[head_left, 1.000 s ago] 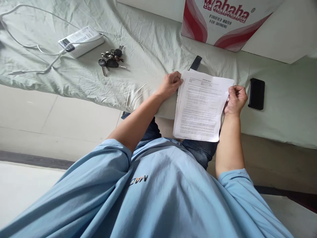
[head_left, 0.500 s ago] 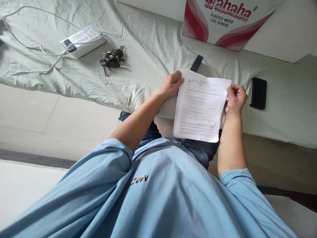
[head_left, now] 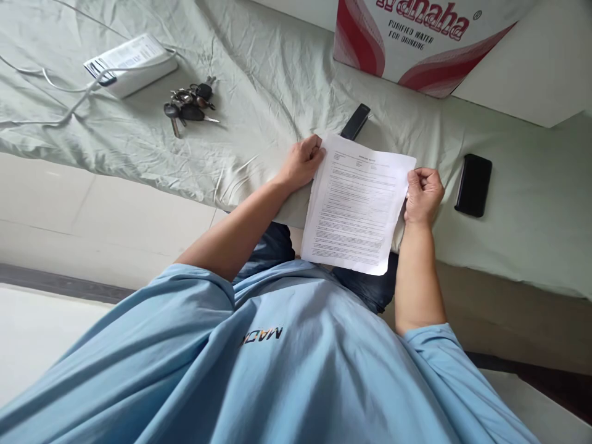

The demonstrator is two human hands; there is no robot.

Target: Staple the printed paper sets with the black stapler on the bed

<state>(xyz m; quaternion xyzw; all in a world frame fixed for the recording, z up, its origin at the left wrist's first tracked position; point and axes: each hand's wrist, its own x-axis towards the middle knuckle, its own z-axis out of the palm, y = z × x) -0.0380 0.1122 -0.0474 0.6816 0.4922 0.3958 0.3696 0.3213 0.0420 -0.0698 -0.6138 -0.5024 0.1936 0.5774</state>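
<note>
Several printed sheets of paper are held together over my lap, the top page covered in small lines of text too fine to read. My left hand pinches the upper left corner of the sheets. At the upper right edge, my right hand grips them between thumb and curled fingers. Just beyond the top edge of the paper lies a dark, narrow object, its near end hidden behind the pages. A black phone lies on the cloth to the right of my right hand.
A pale green cloth with wrinkles covers the surface ahead. On the left are a bunch of keys and a white box with a white cable across it. A red-and-white water carton stands at the back.
The whole view has shifted, so the paper, both hands and the objects on the cloth appear further left. Both hands keep their hold on the sheets.
</note>
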